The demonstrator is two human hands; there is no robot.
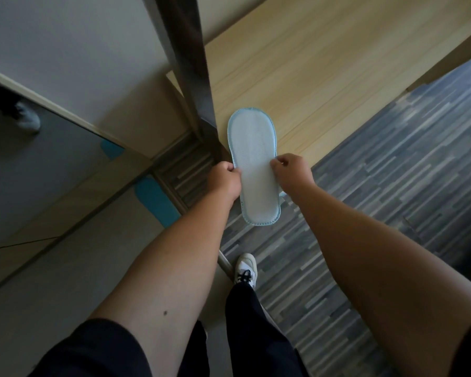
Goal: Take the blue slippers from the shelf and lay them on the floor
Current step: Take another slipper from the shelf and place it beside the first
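Slippers are the subject, yet the biggest surfaces come first: a grey striped floor [392, 172] fills the right and lower part of the head view, and a pale wooden shelf [324, 63] runs across the upper right beside a dark metal post [191, 63]. To the left a mirror [52, 164] reflects blue shapes. Both bare forearms reach forward from dark sleeves. Between them the blue slippers [256, 170] are held sole up, above the shelf's front edge and the floor; whether it is one slipper or a stacked pair cannot be told. The long axis runs away from the person, the rounded far end over the shelf and the near end over the floor. The left hand [225, 180] pinches the left edge and the right hand [291, 170] pinches the right edge, both closed on it. Below, a white sneaker [245, 268] stands on the floor.
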